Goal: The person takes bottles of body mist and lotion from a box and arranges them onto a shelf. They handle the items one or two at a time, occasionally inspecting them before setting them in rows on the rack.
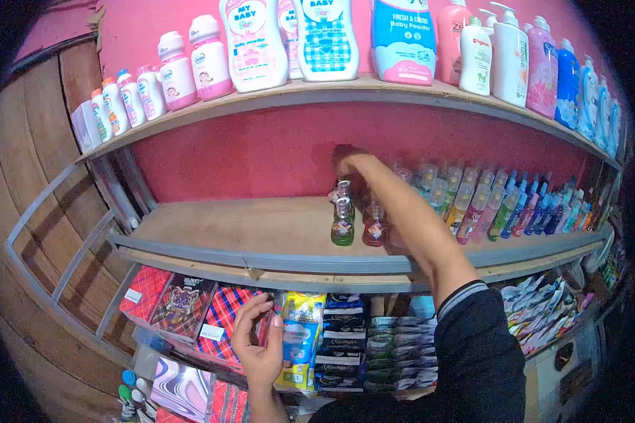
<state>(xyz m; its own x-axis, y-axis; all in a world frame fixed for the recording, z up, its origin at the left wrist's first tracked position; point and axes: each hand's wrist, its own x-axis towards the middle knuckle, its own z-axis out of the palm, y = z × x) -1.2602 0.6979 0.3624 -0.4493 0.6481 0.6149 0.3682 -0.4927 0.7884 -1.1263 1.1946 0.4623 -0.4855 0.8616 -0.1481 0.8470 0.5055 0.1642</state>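
Note:
My right arm stretches over the middle shelf, and my right hand (348, 163) is near the pink back wall, above and behind a short row of small bottles. Its fingers are in shadow and turned away, so a grip cannot be made out. Below the hand stand a green bottle (342, 229) with a clear cap and, beside it, a red bottle (375, 231). My left hand (259, 342) is raised below the shelf edge, fingers loosely bent and thumb apart, with no held thing visible. It is in front of red plaid boxes (222, 321) and yellow-and-blue packets (300, 338).
The middle shelf (226, 218) has a metal front edge and many coloured spray bottles (481, 204) at its right. Baby powder bottles (329, 42) and lotion bottles (510, 60) line the upper shelf (275, 99). Lower down are dark packets (342, 338) and sachets (543, 310).

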